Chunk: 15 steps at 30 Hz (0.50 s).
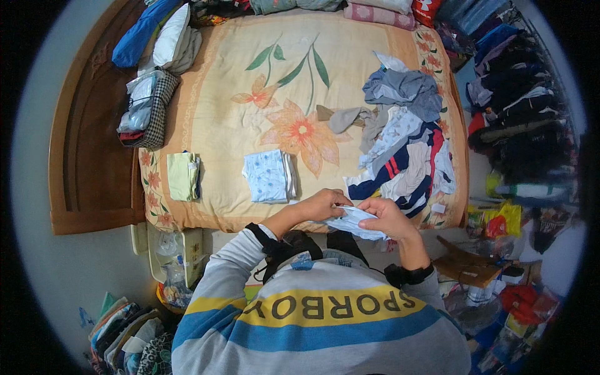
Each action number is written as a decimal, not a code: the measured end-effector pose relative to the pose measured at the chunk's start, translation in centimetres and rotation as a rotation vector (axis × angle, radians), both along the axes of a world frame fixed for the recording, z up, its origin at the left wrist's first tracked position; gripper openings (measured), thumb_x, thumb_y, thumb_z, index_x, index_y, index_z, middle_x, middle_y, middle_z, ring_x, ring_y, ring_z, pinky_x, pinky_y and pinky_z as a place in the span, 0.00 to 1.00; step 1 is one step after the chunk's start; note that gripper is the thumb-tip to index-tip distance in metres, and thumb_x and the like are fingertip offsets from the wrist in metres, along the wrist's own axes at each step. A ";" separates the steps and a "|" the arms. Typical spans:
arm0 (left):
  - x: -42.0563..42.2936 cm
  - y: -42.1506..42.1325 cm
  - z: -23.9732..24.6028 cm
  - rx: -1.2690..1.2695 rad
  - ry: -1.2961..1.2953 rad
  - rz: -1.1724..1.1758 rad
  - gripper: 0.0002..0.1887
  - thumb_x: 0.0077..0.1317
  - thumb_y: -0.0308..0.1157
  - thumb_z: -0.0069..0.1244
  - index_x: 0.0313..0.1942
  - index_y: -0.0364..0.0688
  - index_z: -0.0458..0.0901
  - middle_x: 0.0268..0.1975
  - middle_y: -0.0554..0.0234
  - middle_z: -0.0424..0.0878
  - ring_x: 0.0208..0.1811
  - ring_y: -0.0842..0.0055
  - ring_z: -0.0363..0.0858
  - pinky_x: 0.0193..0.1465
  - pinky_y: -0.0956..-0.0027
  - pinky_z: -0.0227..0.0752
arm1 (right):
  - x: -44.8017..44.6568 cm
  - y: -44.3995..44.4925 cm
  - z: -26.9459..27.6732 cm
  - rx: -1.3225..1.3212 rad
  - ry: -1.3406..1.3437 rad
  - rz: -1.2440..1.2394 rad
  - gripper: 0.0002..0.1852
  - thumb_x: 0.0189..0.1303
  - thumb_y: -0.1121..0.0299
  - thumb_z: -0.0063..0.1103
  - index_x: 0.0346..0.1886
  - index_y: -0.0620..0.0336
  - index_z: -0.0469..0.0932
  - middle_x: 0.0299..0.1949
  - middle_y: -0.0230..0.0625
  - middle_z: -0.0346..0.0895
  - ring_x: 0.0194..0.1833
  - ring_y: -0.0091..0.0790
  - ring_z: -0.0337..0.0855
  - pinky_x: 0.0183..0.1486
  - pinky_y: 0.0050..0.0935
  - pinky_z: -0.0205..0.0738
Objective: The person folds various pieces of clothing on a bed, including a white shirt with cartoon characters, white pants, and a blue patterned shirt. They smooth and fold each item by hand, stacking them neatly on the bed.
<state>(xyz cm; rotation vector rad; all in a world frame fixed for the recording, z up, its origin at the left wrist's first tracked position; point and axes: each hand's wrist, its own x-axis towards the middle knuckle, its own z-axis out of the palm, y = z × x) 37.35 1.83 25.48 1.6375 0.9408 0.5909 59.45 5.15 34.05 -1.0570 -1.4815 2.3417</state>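
Observation:
A light blue cloth garment (355, 220) is held bunched between my two hands, just over the near edge of the bed. My left hand (326, 205) pinches its left end, and my right hand (385, 218) grips the other end with thumb and fingers. Beyond my left forearm lies a folded stack of white clothes with blue print (266, 177). Farther left sits a smaller folded stack, pale yellow on top (182, 177). To the right spreads a loose heap of clothes, with a grey garment (403, 89) at its far end and a navy, red and white striped piece (398, 171) nearer me.
A floral quilt (225, 61) covers the bed, with a wooden headboard (101, 140) at left. A houndstooth fabric box (161, 108) and white pillow (172, 40) stand along that side. Hanging clothes (515, 112) line the right. A plastic bin (187, 258) is below the bed edge.

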 end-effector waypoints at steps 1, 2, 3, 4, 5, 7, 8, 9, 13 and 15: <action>-0.5 0.0 0.0 0.028 0.011 0.000 0.17 0.53 0.24 0.56 0.45 0.38 0.82 0.37 0.51 0.80 0.39 0.62 0.79 0.43 0.64 0.72 | -0.1 0.0 0.0 0.004 0.053 0.039 0.16 0.55 0.79 0.61 0.47 0.67 0.73 0.40 0.34 0.79 0.40 0.19 0.77 0.43 0.20 0.71; -1.0 0.0 0.0 0.099 0.034 0.027 0.17 0.53 0.22 0.56 0.45 0.39 0.83 0.36 0.51 0.79 0.38 0.60 0.79 0.43 0.64 0.73 | -0.3 0.0 -0.1 0.020 0.029 0.057 0.17 0.54 0.80 0.61 0.48 0.67 0.72 0.40 0.33 0.79 0.41 0.19 0.77 0.44 0.20 0.71; -1.6 0.1 0.0 0.113 0.076 0.055 0.17 0.53 0.21 0.55 0.45 0.40 0.83 0.36 0.51 0.79 0.38 0.60 0.79 0.43 0.64 0.73 | -0.5 0.0 -0.2 0.020 0.033 0.076 0.18 0.53 0.81 0.61 0.49 0.67 0.72 0.41 0.33 0.78 0.42 0.19 0.76 0.44 0.20 0.70; -2.2 0.2 0.0 0.148 0.096 0.093 0.17 0.53 0.20 0.54 0.45 0.40 0.83 0.36 0.51 0.79 0.39 0.60 0.79 0.43 0.64 0.73 | -0.4 0.1 -0.1 0.017 0.040 0.090 0.19 0.53 0.81 0.60 0.50 0.67 0.71 0.41 0.33 0.78 0.43 0.19 0.76 0.45 0.20 0.70; -2.7 0.4 0.0 0.159 0.126 0.139 0.17 0.53 0.20 0.53 0.45 0.40 0.84 0.36 0.50 0.79 0.39 0.60 0.79 0.43 0.64 0.73 | -0.3 0.1 -0.1 0.034 0.016 0.098 0.20 0.52 0.82 0.60 0.50 0.67 0.71 0.41 0.32 0.78 0.43 0.19 0.76 0.45 0.20 0.70; -3.9 0.5 0.4 0.192 0.112 0.197 0.15 0.54 0.17 0.51 0.42 0.39 0.84 0.37 0.53 0.79 0.40 0.62 0.79 0.44 0.65 0.73 | -0.1 0.2 -0.1 0.061 -0.009 0.101 0.21 0.51 0.83 0.59 0.51 0.66 0.70 0.40 0.30 0.77 0.42 0.18 0.75 0.45 0.20 0.69; -4.5 0.6 0.7 0.197 0.066 0.231 0.14 0.54 0.18 0.51 0.41 0.39 0.83 0.37 0.55 0.80 0.40 0.63 0.79 0.43 0.65 0.73 | 0.1 0.2 0.0 0.062 -0.033 0.093 0.21 0.50 0.82 0.58 0.50 0.65 0.71 0.39 0.29 0.77 0.41 0.18 0.74 0.44 0.20 0.69; -4.9 0.7 1.0 0.184 0.037 0.263 0.13 0.54 0.18 0.51 0.41 0.38 0.83 0.37 0.56 0.80 0.40 0.64 0.79 0.43 0.66 0.73 | 0.2 0.2 0.0 0.090 -0.070 0.086 0.20 0.50 0.82 0.58 0.50 0.65 0.71 0.39 0.29 0.77 0.40 0.18 0.74 0.44 0.20 0.69; -5.8 1.1 2.8 -0.081 0.033 0.396 0.11 0.59 0.22 0.45 0.43 0.38 0.79 0.35 0.58 0.81 0.37 0.65 0.79 0.41 0.67 0.72 | 0.7 0.3 -0.1 0.204 -0.201 0.069 0.18 0.51 0.81 0.57 0.48 0.65 0.72 0.37 0.29 0.76 0.38 0.18 0.73 0.40 0.22 0.70; -5.8 1.4 3.6 0.070 0.124 0.439 0.11 0.58 0.22 0.43 0.41 0.37 0.78 0.32 0.54 0.79 0.34 0.62 0.78 0.38 0.65 0.71 | 0.9 0.6 -0.2 0.263 -0.245 0.051 0.16 0.50 0.80 0.56 0.46 0.65 0.73 0.36 0.30 0.76 0.37 0.19 0.74 0.38 0.23 0.70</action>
